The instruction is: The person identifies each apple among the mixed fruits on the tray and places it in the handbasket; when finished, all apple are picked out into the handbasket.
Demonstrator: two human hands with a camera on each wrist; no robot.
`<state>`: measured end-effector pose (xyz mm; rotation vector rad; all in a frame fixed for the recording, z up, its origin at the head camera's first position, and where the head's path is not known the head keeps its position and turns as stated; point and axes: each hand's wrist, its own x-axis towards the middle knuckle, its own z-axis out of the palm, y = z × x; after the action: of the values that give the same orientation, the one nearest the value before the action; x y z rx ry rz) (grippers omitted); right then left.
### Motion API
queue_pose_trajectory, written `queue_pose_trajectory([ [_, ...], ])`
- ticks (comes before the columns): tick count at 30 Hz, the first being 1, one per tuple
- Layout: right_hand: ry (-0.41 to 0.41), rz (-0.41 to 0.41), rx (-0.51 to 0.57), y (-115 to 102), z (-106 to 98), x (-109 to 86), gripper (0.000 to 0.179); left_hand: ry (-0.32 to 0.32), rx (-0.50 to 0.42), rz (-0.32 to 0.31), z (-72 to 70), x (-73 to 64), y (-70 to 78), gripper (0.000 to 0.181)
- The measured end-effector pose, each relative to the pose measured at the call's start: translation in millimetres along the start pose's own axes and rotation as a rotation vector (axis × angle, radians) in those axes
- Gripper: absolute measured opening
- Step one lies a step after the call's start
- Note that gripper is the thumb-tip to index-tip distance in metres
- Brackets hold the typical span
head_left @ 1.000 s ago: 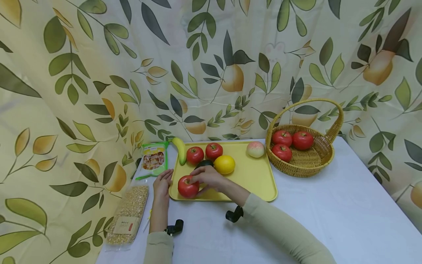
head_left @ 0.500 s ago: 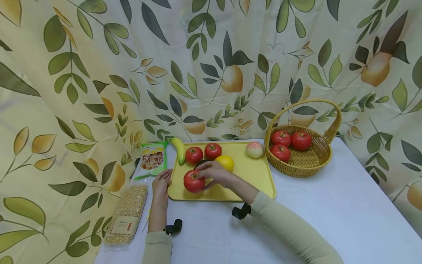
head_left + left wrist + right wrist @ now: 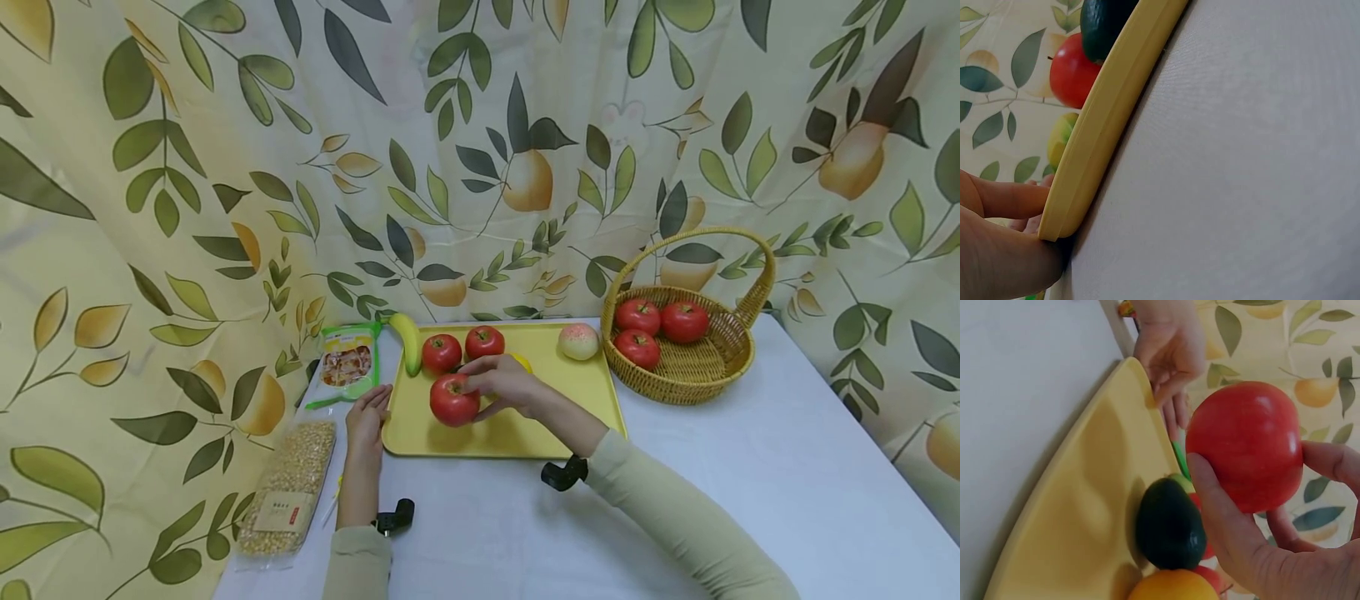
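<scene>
Gripping a red apple [image 3: 452,402] above the tray [image 3: 572,377] with curled right hand [image 3: 510,385]; touching the tray's left rim with straight-fingered left hand [image 3: 367,419].

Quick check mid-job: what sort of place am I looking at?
Probably an indoor tabletop setup, perhaps staged: a white-covered table, a leaf-and-fruit patterned cloth hanging behind it, and fruit laid out on a yellow tray.
</scene>
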<state>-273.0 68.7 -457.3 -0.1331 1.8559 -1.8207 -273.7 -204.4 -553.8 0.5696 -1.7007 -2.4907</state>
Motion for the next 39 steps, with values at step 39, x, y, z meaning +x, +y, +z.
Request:
queue_pose_trajectory([
  [39,0.066,-0.02,0.025,-34.0,-54.5,-26.3,0.048,0.003,-0.003,0.01,-1.5,2.7,-1.8,0.067],
])
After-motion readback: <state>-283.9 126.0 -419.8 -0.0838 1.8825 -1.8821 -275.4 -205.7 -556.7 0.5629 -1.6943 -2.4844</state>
